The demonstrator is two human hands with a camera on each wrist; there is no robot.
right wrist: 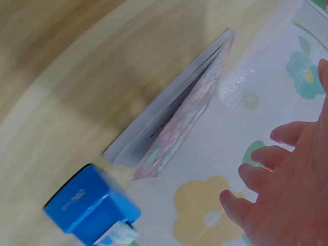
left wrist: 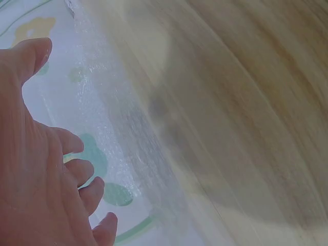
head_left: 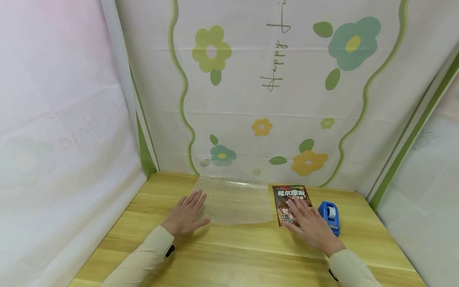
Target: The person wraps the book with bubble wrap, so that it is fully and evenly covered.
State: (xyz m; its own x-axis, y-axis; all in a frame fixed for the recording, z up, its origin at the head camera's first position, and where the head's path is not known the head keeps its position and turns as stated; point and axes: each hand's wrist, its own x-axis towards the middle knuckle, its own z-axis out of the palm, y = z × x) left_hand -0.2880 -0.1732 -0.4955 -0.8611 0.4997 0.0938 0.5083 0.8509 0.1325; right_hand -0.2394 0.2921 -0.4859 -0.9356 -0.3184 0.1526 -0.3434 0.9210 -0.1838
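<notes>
Clear plastic sheet, one piece, lies along the middle of the surface's back edge, its see-through outline hard to make out. Left hand and right hand, two in all, have fingers extended and parted, gripping nothing: the left is by the sheet's left side, the right over one book; whether either touches anything cannot be told. That book lies near the back edge, right of the sheet, its cover partly hidden by the hand and raised from its pages. Beside it, toward the back right corner, stands one blue tape dispenser, cut off in the right wrist view, with one tape roll
</notes>
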